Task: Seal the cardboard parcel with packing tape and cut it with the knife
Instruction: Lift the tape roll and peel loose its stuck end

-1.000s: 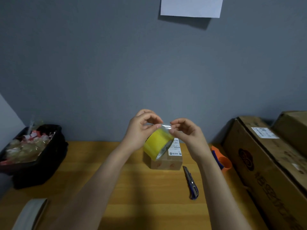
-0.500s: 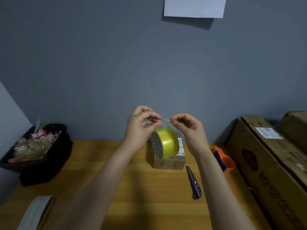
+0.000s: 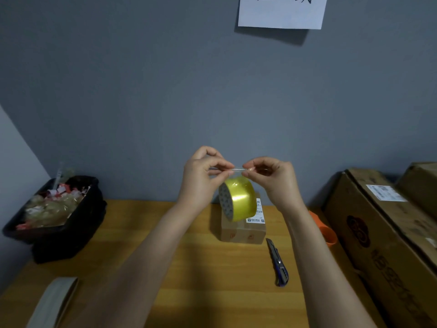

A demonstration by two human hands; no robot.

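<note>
Hands meet above a wooden counter [image 3: 189, 268] as a person pinches the free end of packing tape. At far left, one black bin [image 3: 71, 223] of crumpled scraps sits against the grey wall, and one pale flat strip [image 3: 54, 301] lies at the counter's near left edge. Bare wood stretches between the bin and the forearms, open room on that side. The left hand [image 3: 201, 183] grips the clear tape end between thumb and fingers; the right hand [image 3: 274, 181] pinches the same strip just beside it, fingertips almost touching. One yellow tape roll [image 3: 238, 201] hangs below the two hands, tilted, its patterned core face turned left (the roll is held in the air, above the parcel). One small cardboard parcel [image 3: 243, 230] sits on the counter behind the roll, near the wall, a white label on its top right. One blue knife [image 3: 277, 263] lies flat on the counter just right of the parcel, apart from it, pointing toward the wall. One orange object [image 3: 324, 230], partly hidden by the right forearm, rests beside two large cartons: one [image 3: 383, 245] in front, one [image 3: 421, 183] behind at the frame edge. One white sheet [image 3: 281, 11] hangs on the wall above.
</note>
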